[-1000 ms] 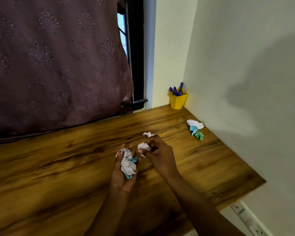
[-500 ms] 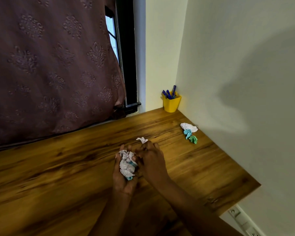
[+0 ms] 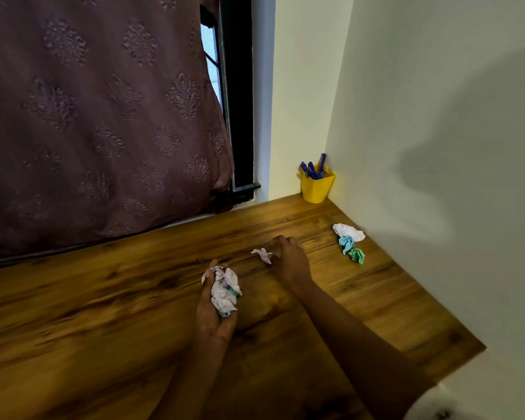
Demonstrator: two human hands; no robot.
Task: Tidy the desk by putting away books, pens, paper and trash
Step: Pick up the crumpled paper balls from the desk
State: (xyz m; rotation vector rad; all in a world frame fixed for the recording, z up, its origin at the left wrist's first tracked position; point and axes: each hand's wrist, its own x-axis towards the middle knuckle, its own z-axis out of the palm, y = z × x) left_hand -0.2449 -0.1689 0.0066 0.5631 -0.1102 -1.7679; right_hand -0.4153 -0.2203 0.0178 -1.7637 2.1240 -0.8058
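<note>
**Scrap pickup beside the right hand**

Paper scrap (image 3: 262, 255), small, white and twisted into a thin crumple, lies on the desk (image 3: 103, 313) just left of the right hand (image 3: 289, 259), at its thumb side. That hand's fingers are curled over, knuckles up. Whether the thumb and fingertip already pinch the scrap, I cannot tell.

The scrap looks light and springy, so a firm pinch on its thickest fold should work better than a sweep that might flick it away.

Nearer the person, the left hand (image 3: 212, 312) lies palm up, cupping a wad of crumpled paper (image 3: 225, 289), white with a teal bit showing. The scrap should be pressed into the middle of that wad, then the fingers closed so nothing spills.

To the right of the right hand, by the wall, wait three more crumples: white (image 3: 348, 232), blue (image 3: 346, 244) and green (image 3: 357, 255), each touching the next. Beyond them, in the far corner, a yellow cup (image 3: 315, 189) holds blue pens (image 3: 312, 169).
</note>
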